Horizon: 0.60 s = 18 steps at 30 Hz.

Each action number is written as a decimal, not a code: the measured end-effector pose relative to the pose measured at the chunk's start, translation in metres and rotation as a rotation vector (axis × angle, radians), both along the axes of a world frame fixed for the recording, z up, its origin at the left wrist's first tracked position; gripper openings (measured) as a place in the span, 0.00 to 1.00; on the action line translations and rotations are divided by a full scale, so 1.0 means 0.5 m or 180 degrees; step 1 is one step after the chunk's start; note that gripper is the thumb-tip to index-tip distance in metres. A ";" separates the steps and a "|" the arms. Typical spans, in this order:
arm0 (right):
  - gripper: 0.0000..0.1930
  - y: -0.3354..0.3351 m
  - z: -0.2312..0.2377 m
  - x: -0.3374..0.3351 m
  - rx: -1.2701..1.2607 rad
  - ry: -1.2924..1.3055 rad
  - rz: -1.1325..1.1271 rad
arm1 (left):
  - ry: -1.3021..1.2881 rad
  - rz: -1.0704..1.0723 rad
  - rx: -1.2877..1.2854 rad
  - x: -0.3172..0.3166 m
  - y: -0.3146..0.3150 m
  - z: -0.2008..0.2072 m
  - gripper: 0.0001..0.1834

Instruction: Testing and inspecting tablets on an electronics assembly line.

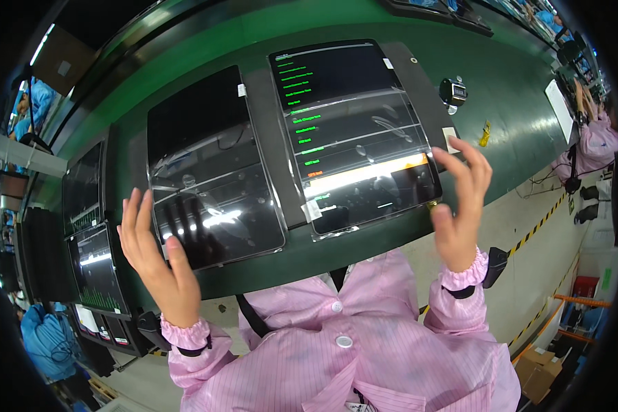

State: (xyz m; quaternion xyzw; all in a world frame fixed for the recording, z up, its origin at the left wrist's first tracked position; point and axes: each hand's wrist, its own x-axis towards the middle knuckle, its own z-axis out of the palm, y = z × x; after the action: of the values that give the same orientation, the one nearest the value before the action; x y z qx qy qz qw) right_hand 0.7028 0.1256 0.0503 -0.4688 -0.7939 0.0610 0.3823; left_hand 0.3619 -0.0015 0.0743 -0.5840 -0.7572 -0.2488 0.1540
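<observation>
Two large tablets in clear protective film lie side by side on a green bench mat. The left tablet (206, 158) has a dark screen with reflections on it. Beside its lower left edge is my left hand (156, 257), fingers spread, holding nothing. On the right tablet (353, 147) the screen is lit, with a column of green text lines, one orange line and a bright band that looks like glare. My right hand (462, 206) is at its lower right edge, fingers apart and thumb out, with nothing in it; whether a fingertip touches the edge I cannot tell.
Right of the tablets are a small tally counter (453, 92), a yellow scrap (485, 133) and a white sheet (559, 110). More tablets (93, 257) lie at the far left. A person in pink (596, 141) sits at right; one in blue (48, 340) is at lower left.
</observation>
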 end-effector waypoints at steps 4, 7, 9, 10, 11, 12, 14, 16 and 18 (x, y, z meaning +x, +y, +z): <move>0.30 0.003 -0.033 0.036 -0.0075 0.0239 -0.0060 | -0.1201 -0.0025 0.0244 -0.076 -0.002 -0.029 0.28; 0.27 0.002 -0.049 0.044 -0.0200 0.0444 -0.0034 | -0.1980 -0.0144 0.0433 -0.099 0.003 -0.042 0.28; 0.25 0.002 -0.049 0.041 -0.0233 0.0538 -0.0015 | -0.2145 -0.0095 0.0532 -0.101 0.009 -0.052 0.30; 0.25 0.004 -0.047 0.040 -0.0216 0.0514 -0.0031 | -0.2171 -0.0114 0.0542 -0.100 0.011 -0.052 0.30; 0.25 0.007 -0.046 0.038 -0.0248 0.0475 -0.0025 | -0.2013 -0.0085 0.0448 -0.098 0.012 -0.048 0.30; 0.25 0.009 -0.045 0.036 -0.0282 0.0437 -0.0019 | -0.1853 -0.0055 0.0353 -0.097 0.014 -0.048 0.31; 0.25 0.010 -0.047 0.034 -0.0192 0.0419 -0.0067 | -0.1880 -0.0086 0.0444 -0.098 0.017 -0.051 0.31; 0.24 0.009 -0.046 0.034 -0.0200 0.0423 -0.0155 | -0.1957 -0.0126 0.0464 -0.103 0.019 -0.053 0.32; 0.24 0.013 -0.045 0.033 -0.0248 0.0491 -0.0154 | -0.1918 -0.0090 0.0452 -0.104 0.021 -0.052 0.32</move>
State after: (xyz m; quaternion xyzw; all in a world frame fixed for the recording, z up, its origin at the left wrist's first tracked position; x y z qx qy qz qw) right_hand 0.7196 0.1319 0.0277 -0.4962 -0.7477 0.1185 0.4251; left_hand 0.3101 0.0090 0.0482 -0.4821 -0.7413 -0.4651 -0.0405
